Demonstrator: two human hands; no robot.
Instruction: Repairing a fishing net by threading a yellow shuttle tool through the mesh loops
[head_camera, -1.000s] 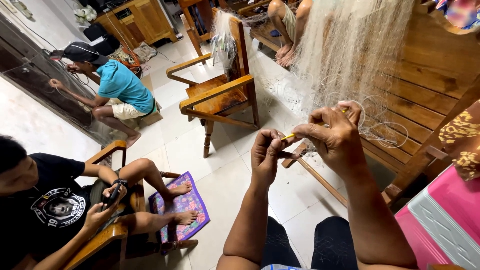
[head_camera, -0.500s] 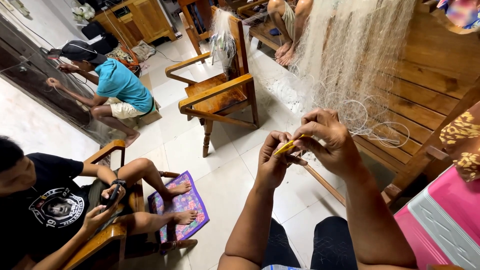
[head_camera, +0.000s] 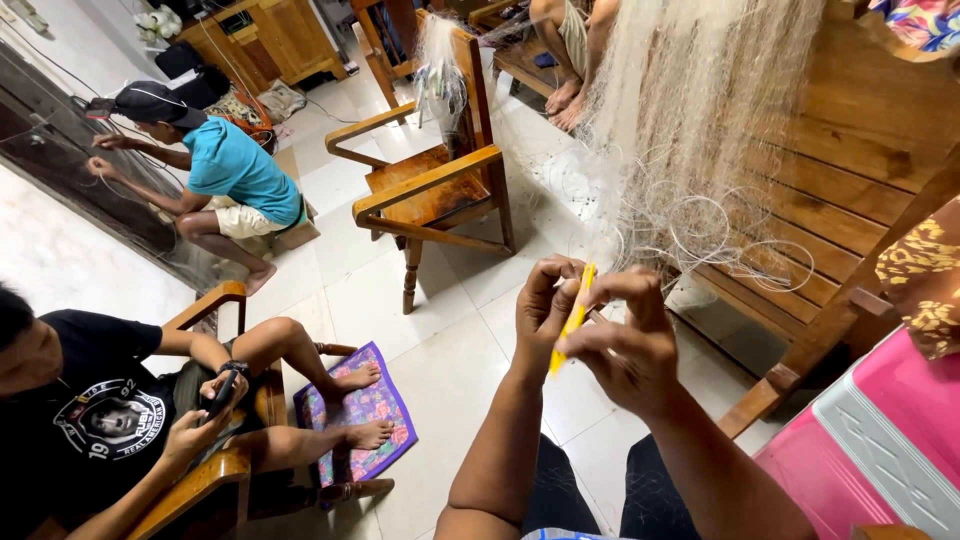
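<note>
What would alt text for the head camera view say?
Two bare hands, left hand and right hand, pinch a slim yellow tool against pale fishing net draped over a wooden bench. Nearby, a person in black sits holding a phone.

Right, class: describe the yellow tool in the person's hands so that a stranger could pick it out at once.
Start at the pale fishing net draped over the wooden bench. Below it, the left hand and right hand meet. Pinched between them is the netting needle, slim, upright, and the only bright yellow thing there.
</note>
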